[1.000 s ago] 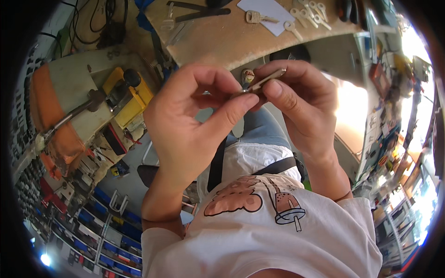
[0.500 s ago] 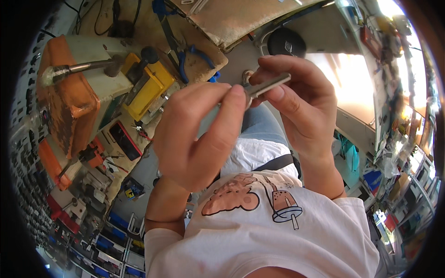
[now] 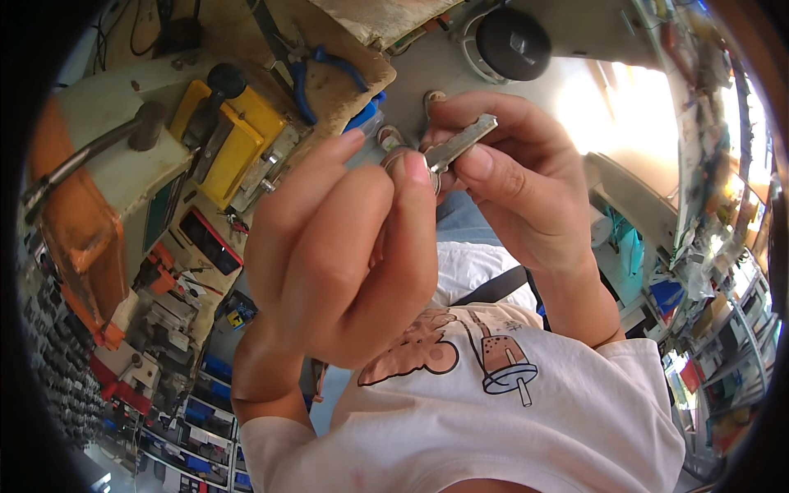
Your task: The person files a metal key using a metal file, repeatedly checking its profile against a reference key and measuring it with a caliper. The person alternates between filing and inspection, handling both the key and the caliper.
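one flat silver metal key (image 3: 460,141) is held up close to the camera, in front of the person's chest, between both hands. its long axis runs on a slant, the free end pointing up and to the right, the lower end buried behind the fingertips near a thin metal ring (image 3: 393,156). the right hand (image 3: 514,193) is closed on the key, thumb pressed under it and fingers curled over it. the left hand (image 3: 341,255) is closed too, thumb and forefinger pinched at the key's lower end and the ring; which of the two it grips cannot be told. one yellow box-shaped machine (image 3: 226,140) sits on the bench at upper left, one pair of blue-handled pliers (image 3: 316,70) just beside it. one round black disc (image 3: 514,43) lies at top centre. small coloured packages (image 3: 699,361) crowd shelves at far right; their labels are too small to make out.
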Tool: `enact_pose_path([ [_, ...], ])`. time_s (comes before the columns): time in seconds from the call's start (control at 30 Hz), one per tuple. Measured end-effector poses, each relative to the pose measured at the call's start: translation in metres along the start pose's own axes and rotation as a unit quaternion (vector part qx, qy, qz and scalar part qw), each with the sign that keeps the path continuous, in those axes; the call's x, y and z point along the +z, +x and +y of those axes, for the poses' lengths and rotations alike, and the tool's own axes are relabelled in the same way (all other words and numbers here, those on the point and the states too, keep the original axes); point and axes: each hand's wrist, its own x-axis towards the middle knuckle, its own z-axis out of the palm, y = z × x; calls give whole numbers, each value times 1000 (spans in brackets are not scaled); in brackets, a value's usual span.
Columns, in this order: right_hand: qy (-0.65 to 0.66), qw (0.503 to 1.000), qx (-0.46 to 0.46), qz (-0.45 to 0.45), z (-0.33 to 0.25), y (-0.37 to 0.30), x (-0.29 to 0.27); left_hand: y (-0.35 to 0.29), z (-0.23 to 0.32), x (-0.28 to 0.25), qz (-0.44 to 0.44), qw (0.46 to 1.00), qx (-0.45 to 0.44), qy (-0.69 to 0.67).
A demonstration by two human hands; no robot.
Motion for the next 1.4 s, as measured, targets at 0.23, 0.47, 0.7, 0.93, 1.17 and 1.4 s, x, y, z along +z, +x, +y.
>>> enact_pose_path([
  [0.23, 30, 999, 35, -4, -8, 15, -17, 8, 2, 23, 26, 999, -26, -25],
  [0.47, -207, 977, 13, 41, -12, 37, -15, -7, -12, 46, 85, 967, -207, -123],
  [0.7, -658, 683, -300, 101, -47, 130, -22, -28, -21, 114, 237, 788, -487, -293],
  [0.93, -656, 567, -370, 335, -142, 136, -79, -39, -39, 120, 261, 779, -495, -283],
  [1.17, -834, 418, -70, 353, -212, 199, -136, -27, -35, 121, 167, 838, -470, -221],
  [1.4, -791, 488, -166, 330, -253, 188, -171, -39, -42, 122, 139, 843, -486, -185],
])
